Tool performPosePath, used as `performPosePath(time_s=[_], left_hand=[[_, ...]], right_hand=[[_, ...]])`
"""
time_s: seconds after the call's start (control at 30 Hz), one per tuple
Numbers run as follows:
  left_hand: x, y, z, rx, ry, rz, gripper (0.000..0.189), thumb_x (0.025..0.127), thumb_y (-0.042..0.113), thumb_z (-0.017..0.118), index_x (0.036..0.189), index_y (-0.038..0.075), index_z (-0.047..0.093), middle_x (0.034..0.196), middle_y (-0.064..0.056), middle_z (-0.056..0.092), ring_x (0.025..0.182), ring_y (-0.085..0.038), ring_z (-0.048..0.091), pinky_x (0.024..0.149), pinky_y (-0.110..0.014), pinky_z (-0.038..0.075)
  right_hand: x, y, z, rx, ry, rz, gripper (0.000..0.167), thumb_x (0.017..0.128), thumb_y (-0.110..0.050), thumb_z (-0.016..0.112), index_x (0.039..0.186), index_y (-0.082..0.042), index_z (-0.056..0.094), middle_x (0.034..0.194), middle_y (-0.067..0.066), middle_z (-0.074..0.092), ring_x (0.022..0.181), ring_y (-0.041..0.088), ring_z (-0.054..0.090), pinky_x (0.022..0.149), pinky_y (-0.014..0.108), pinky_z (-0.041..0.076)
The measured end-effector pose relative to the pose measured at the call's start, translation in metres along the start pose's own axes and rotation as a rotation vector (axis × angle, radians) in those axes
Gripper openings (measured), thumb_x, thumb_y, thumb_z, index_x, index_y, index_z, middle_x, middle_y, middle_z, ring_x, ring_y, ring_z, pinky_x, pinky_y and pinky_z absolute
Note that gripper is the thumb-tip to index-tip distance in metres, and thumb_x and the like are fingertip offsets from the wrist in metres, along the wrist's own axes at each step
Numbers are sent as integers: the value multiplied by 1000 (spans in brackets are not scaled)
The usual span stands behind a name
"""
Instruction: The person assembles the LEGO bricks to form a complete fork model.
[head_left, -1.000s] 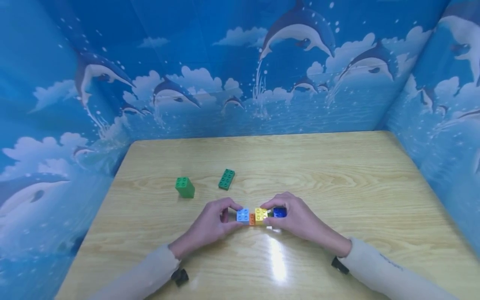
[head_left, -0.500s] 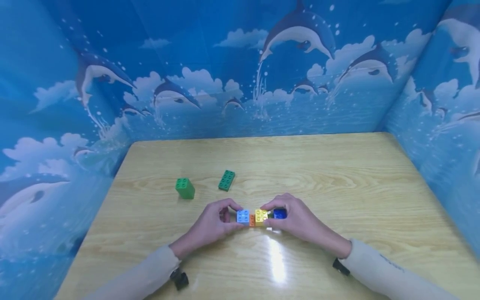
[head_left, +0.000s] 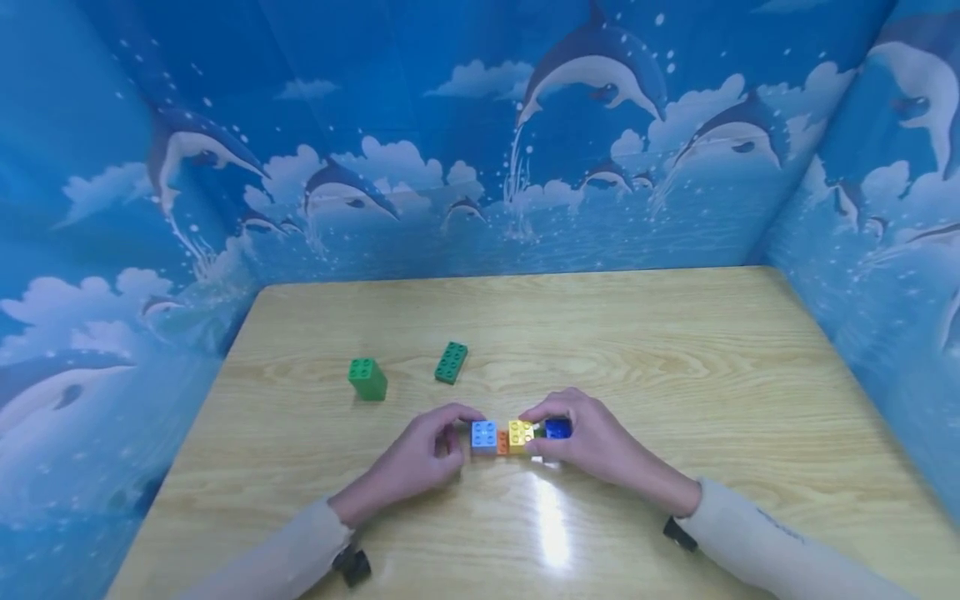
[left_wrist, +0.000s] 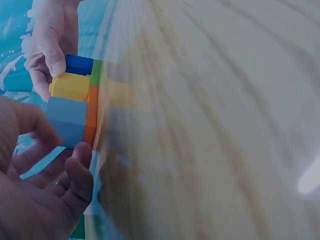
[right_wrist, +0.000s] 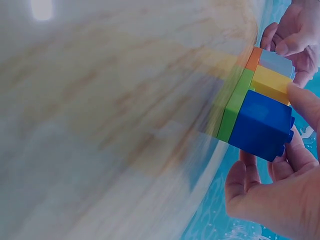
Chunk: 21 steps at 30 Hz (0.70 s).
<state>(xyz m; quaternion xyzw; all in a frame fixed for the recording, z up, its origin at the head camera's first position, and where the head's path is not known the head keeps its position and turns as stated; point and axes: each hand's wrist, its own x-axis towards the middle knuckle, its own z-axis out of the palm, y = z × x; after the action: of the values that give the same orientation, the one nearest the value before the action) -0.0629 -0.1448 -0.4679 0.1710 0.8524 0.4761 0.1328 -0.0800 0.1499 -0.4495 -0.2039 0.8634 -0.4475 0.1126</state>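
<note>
A row of toy building blocks stands on the table before me. Its low base has an orange piece (head_left: 502, 443) and a light green piece (right_wrist: 235, 111). On top sit a light blue block (head_left: 483, 436), a yellow block (head_left: 521, 434) and a dark blue block (head_left: 557, 429). My right hand (head_left: 592, 432) pinches the yellow block between thumb and index finger, partly covering the dark blue one. My left hand (head_left: 420, 450) is at the light blue block, its index finger by the back corner and its thumb apart from the block.
A tall green block (head_left: 368, 380) stands at the left of the wooden table (head_left: 637, 350). Beside it lies a flat dark green brick (head_left: 452, 362). Walls with a dolphin print (head_left: 375, 225) enclose the back and sides.
My left thumb has come off the front of the light blue block and moved left. The right hand keeps its pinch on the yellow block, and the row stays put.
</note>
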Motion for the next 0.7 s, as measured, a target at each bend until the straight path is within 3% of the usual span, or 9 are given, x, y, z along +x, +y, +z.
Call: performPosePath(time_s=[0.13, 0.4, 0.53, 0.7], left_hand=[[1, -4, -3, -12, 80, -36, 50, 91, -5, 67, 135, 18, 70, 128, 4, 70, 95, -16, 65, 80, -32, 58], [10, -12, -10, -77, 320, -123, 35, 93, 2, 75, 127, 12, 72, 116, -1, 71, 87, -21, 62, 71, -27, 53], [13, -13, -11, -93, 393, -139, 34, 94, 7, 78, 127, 8, 69, 118, -4, 69, 87, -21, 62, 70, -27, 53], [15, -12, -10, -117, 462, -139, 47, 95, 14, 83, 136, 6, 62, 128, -9, 64, 88, -23, 61, 70, -28, 53]], right_hand=[[0, -1, -1, -11, -1, -5, 36, 86, -25, 95, 119, -22, 82, 114, -9, 75, 109, 18, 65, 95, 46, 57], [1, -3, -1, -23, -13, 2, 35, 86, -25, 95, 118, -22, 83, 113, -11, 75, 109, 17, 64, 95, 45, 57], [1, -3, -1, -22, -13, 5, 35, 86, -25, 95, 118, -22, 82, 113, -10, 75, 110, 18, 65, 95, 46, 57], [0, -2, 0, -21, -12, 6, 35, 86, -25, 95, 118, -22, 82, 114, -9, 75, 110, 18, 65, 95, 46, 57]])
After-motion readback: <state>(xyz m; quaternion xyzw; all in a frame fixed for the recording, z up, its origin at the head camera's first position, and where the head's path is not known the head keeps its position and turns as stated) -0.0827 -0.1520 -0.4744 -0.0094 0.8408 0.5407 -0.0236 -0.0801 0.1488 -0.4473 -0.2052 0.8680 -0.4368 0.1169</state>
